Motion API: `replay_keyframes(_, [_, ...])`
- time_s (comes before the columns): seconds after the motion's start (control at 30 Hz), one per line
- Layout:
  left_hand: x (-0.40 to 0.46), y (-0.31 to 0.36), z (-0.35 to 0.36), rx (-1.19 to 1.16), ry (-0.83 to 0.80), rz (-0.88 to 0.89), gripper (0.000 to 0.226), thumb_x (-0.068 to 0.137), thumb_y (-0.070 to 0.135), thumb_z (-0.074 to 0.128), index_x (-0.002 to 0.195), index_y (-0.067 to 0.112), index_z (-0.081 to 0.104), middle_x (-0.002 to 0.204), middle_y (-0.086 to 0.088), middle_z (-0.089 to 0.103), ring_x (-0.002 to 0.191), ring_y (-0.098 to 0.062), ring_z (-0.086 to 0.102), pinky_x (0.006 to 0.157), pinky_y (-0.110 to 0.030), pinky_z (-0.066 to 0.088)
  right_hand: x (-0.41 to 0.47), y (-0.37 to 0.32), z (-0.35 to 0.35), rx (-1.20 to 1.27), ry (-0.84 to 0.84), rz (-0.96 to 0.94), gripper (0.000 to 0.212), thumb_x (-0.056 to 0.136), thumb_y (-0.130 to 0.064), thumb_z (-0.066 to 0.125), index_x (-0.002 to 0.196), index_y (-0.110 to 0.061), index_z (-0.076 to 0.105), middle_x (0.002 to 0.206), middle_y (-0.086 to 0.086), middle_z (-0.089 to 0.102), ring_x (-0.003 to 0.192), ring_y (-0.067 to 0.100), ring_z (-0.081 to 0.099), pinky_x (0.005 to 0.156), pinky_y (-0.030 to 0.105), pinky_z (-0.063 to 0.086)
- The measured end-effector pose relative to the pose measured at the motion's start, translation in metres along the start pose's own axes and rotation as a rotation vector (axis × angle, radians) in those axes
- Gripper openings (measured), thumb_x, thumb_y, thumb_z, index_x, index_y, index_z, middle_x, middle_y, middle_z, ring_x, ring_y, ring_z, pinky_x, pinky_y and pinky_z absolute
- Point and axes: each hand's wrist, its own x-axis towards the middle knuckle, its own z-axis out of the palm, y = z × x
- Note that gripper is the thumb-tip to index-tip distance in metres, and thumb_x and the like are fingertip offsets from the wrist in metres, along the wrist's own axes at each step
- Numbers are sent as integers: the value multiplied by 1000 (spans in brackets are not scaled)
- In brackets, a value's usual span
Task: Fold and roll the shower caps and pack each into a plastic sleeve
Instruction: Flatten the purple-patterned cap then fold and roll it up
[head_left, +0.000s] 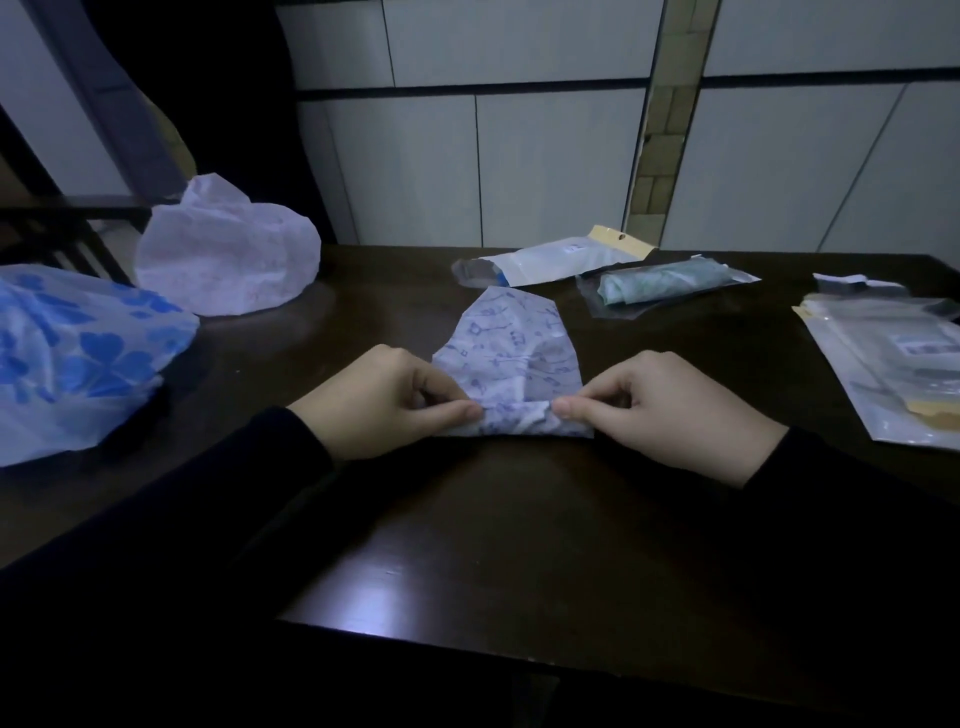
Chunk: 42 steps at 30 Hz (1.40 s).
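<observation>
Dark sleeves frame the near edge of the brown surface (467, 545), and both hands sit just beyond them. Left hand (384, 405) and right hand (670, 410) each pinch the near edge of a pale cap (511, 358) printed with small blue flowers; each grip is thumb pressed to curled fingers on the material. That near edge looks rolled or bunched into a narrow band between the thumbs, while the rest of the cap lies folded flat, tapering away from the person.

On the far left lies a white cap with big blue flowers (78, 358), puffed up and hanging partly past the surface edge. Behind it sits a plain whitish cap (228, 254), also puffed.

Beyond the hands lies a white sleeve (561, 260) with a tan header, and just right of it a clear sleeve holding a rolled green cap (665, 283). At the right edge is a stack of sleeves (893, 358), well apart from the hands.
</observation>
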Motion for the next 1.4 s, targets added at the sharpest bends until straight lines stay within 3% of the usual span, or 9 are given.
replay_keyframes(0.23, [9,5,2,-12,13,-135,11,81,43,72,81,32,69,68,10,69,65,0,62,66,-17,47,10,-1,6,-26,17,114,30,79,-63,61,85,-38,75,78,-21,68,76,-1,62,81,32,54])
replay_keyframes(0.33, [11,8,4,57,29,-90,10,82,43,71,82,34,65,68,11,65,64,-2,60,65,-20,48,8,0,11,-237,140,41,33,80,-69,51,92,-43,69,91,-20,61,89,0,55,88,34,44])
replay_keyframes(0.47, [14,3,6,135,60,98,8,83,41,68,85,33,66,91,13,56,71,-5,55,70,-24,48,7,3,10,-349,278,-167,28,81,-65,50,99,-45,57,103,-24,49,99,2,45,86,31,30])
replay_keyframes(0.67, [5,-11,11,204,144,327,24,89,37,61,90,19,78,77,5,64,68,-14,55,64,-28,49,17,12,8,-323,136,-369,32,86,-52,44,96,-38,70,84,-21,59,78,-2,51,76,29,36])
replay_keyframes(0.8, [7,-15,5,142,108,334,29,86,43,65,89,19,79,71,5,65,67,-12,55,66,-28,46,20,21,3,-299,31,-388,49,84,-70,33,96,-40,70,81,-21,53,81,-2,48,81,24,31])
replay_keyframes(0.93, [8,-16,1,114,63,311,36,76,54,72,91,22,79,74,11,62,69,-9,55,64,-24,47,19,21,0,-287,21,-355,60,69,-82,34,106,-48,66,87,-22,56,89,-3,48,86,25,30])
replay_keyframes(1.07, [14,-14,-4,125,28,278,28,82,50,67,89,25,78,72,17,60,68,-1,56,61,-21,48,19,19,-1,-286,74,-356,50,78,-72,33,106,-48,66,76,-25,56,81,-4,50,80,19,28])
replay_keyframes(1.23, [17,-15,-7,35,7,125,26,84,51,66,83,27,76,73,13,70,66,-6,65,61,-24,50,18,19,4,-213,132,-314,42,82,-64,39,97,-41,71,68,-28,55,76,-2,53,77,15,26])
replay_keyframes(1.4, [21,-14,-3,-17,36,-44,7,82,42,72,81,35,72,67,16,67,62,0,60,61,-13,45,21,19,14,52,203,-112,36,76,-64,49,87,-39,73,72,-17,67,72,-1,60,78,25,44])
